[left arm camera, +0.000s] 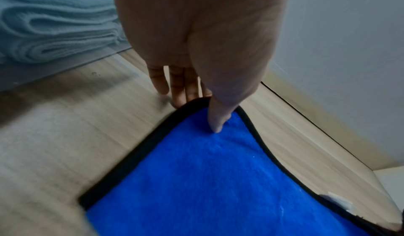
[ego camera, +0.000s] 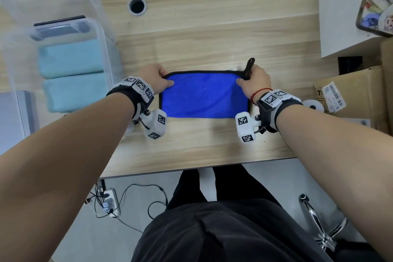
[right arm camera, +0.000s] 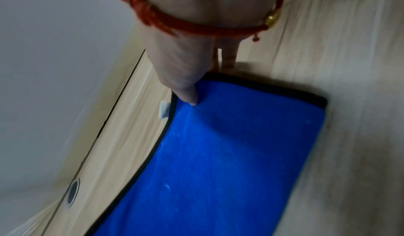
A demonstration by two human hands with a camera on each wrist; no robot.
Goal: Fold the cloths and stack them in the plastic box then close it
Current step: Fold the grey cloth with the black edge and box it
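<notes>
Blue cloth (ego camera: 205,94): on worktop (ego camera: 212,34), centre, already doubled once, fold at 6 o'clock, black-bound edges at 12.
Left hand (ego camera: 156,80): pinching far corner at 10 o'clock, thumb on top, fingers reaching past the hem, tips hidden.
Right hand (ego camera: 255,82): pinching far corner at 2 o'clock beside black hang loop (ego camera: 249,66).
Box (ego camera: 102,34): clear plastic, at 9 o'clock of cloth, open, two folded teal cloths (ego camera: 74,76) inside.

Step in hand, judged: squaring the half-fold before the next fold.
Handling advice: keep both corners level, match upper hem to lower, draw taut to clear wrinkles, tuck loop and white tag (right arm camera: 164,110) inward, then fold crosswise to roughly match the teal bundles.

Not made out: lower layer of cloth; fingers under both corners; box depth and left wall, cut off; lid, unclear, possibly the clear panel at 10 o'clock; wrist views blurred.
</notes>
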